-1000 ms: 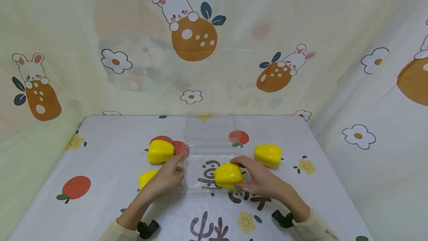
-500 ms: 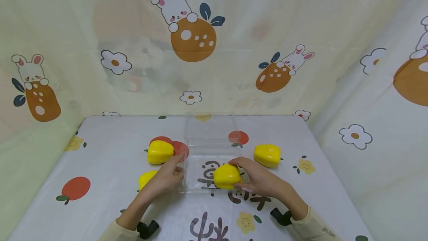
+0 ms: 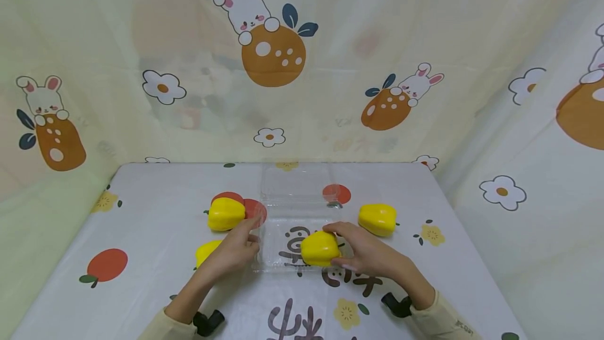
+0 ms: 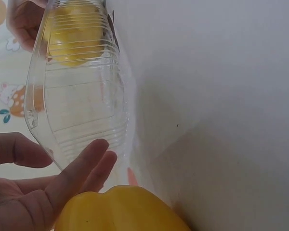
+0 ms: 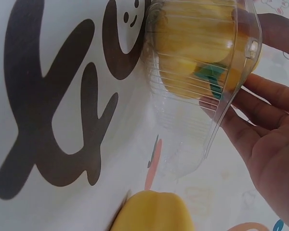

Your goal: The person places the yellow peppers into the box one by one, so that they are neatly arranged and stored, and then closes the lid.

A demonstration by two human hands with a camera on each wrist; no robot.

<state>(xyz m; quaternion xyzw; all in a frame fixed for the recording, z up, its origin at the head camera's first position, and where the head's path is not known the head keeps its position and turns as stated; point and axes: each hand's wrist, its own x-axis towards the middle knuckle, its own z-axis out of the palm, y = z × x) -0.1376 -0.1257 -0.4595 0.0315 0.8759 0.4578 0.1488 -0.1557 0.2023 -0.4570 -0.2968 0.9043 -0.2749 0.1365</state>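
Box [image 3: 276, 257] has room left of pepper [image 3: 320, 248] | left hand [image 3: 237, 248] pinches edge [image 4: 28, 107], right hand [image 3: 362, 250] grips pepper | clear ribbed plastic, glossy yellow lobes

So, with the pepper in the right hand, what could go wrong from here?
The held pepper is rounded and might roll once the right hand lets go. That hand could catch the clear box and shift it. The left arm hides part of another pepper in the head view, and may bump it.
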